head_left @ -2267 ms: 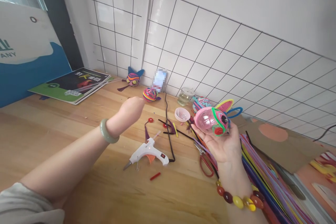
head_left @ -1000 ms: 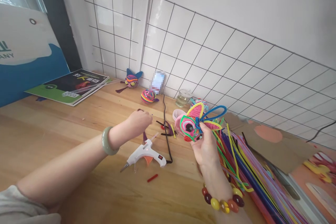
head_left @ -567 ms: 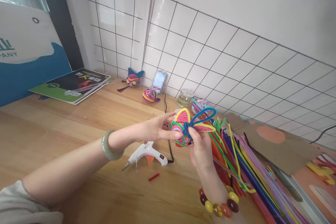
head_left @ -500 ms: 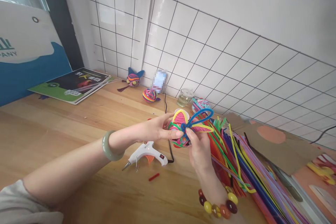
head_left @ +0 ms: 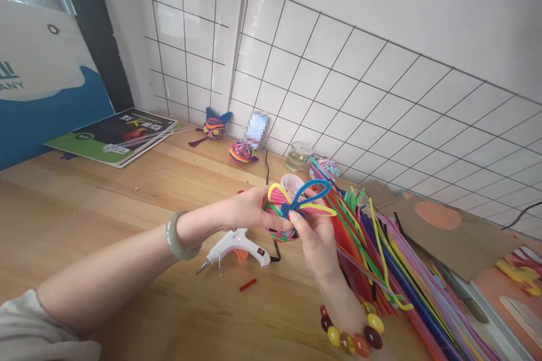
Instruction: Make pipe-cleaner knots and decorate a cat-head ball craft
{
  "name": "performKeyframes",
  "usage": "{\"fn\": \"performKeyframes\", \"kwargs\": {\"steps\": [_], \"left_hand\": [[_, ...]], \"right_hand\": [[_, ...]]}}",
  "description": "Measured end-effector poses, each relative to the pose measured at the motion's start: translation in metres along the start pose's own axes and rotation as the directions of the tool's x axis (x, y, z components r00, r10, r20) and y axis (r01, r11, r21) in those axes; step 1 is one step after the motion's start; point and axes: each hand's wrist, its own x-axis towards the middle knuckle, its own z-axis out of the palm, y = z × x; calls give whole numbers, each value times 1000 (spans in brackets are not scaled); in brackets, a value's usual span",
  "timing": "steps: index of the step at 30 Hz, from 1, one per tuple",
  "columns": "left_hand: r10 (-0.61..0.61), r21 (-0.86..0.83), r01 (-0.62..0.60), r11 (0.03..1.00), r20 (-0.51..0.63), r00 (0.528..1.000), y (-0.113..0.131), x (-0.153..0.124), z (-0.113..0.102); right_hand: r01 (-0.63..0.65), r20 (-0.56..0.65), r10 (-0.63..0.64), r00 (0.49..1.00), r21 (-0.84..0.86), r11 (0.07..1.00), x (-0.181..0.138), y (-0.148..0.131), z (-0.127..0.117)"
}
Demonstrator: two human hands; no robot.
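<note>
Between my two hands is a colourful pipe-cleaner ornament [head_left: 279, 198] with yellow-edged pink ears and a green and pink body. My left hand [head_left: 258, 208] grips its left side, thumb across the front. On the right, my right hand [head_left: 315, 237] holds the ornament and presses its thumb at the base of a blue pipe-cleaner loop [head_left: 315, 187], which stands up between the ears. Fingers cover much of the body. Below my left hand, a white glue gun [head_left: 237, 243] lies on the table with its nozzle pointing left. A short red piece [head_left: 248, 285] lies nearby.
Bundles of coloured pipe cleaners [head_left: 406, 265] spread along the right side. At the back stand a finished ornament with blue ears [head_left: 214, 126], a striped one [head_left: 241, 153], a phone [head_left: 256, 130], a glass jar [head_left: 298, 156] and a small pink cup [head_left: 291, 182]. A magazine [head_left: 114, 138] lies back left.
Both hands have shifted slightly left and down with the ornament. The blue loop leans lower, and the pink cup behind shows more.
</note>
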Motion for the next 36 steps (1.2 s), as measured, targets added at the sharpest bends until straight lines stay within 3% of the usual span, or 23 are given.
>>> {"fn": "performKeyframes", "kwargs": {"steps": [10,16,23,32,36], "left_hand": [[-27,-10,29,1000,114,993,1,-2,-7],[-2,24,7,1000,-182,983,8,-3,-2],[-43,81,67,994,-263,964,11,-5,0],[-65,97,91,991,-245,967,12,-5,-4],[25,6,-24,1000,-143,989,9,-3,-7]], "right_hand": [[-30,3,30,1000,-81,996,1,4,-5],[-9,-6,8,1000,-187,982,-2,13,-8],[-56,1,58,998,-269,962,-5,10,-5],[-71,20,77,997,-195,978,-3,7,-3],[-55,55,58,997,-56,997,2,3,-2]]}}
